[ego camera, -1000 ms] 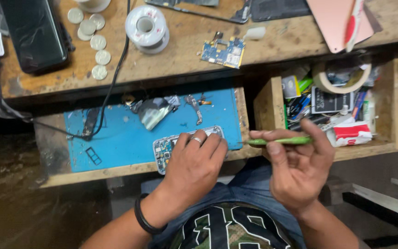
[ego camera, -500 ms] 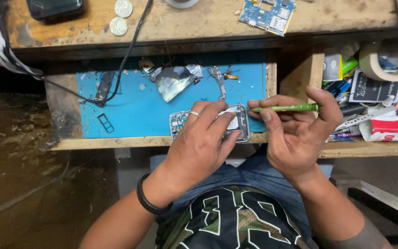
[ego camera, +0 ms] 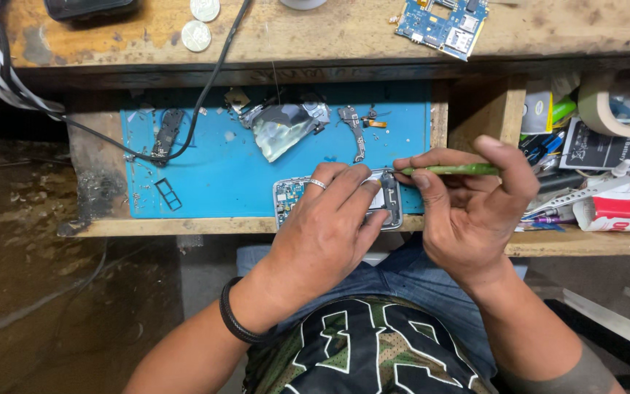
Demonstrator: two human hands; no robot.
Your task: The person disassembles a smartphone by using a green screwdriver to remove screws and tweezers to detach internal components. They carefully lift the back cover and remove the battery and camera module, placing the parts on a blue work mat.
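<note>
My left hand (ego camera: pixel 327 232) lies over an opened phone body (ego camera: pixel 289 195) at the front edge of a blue work mat (ego camera: pixel 213 171), pressing it down with a ringed finger across it. Most of the phone is hidden under the fingers. My right hand (ego camera: pixel 468 211) grips a thin green tool (ego camera: pixel 452 169) held level, its tip pointing left to the phone's right end (ego camera: pixel 390 195). Small phone parts, a shiny shield piece (ego camera: pixel 280 130) and a flex strip (ego camera: pixel 355 131), lie on the mat behind.
A black cable (ego camera: pixel 205 95) runs down onto the mat to a dark part (ego camera: pixel 167 131). A blue circuit board (ego camera: pixel 442 20) and coins (ego camera: pixel 197 35) sit on the wooden bench above. A cluttered drawer (ego camera: pixel 592 146) with a tape roll (ego camera: pixel 607 102) is to the right.
My view has shifted down and closer. My left hand stays on the phone body while my right hand has brought the green tool's tip in to the phone's right end.
</note>
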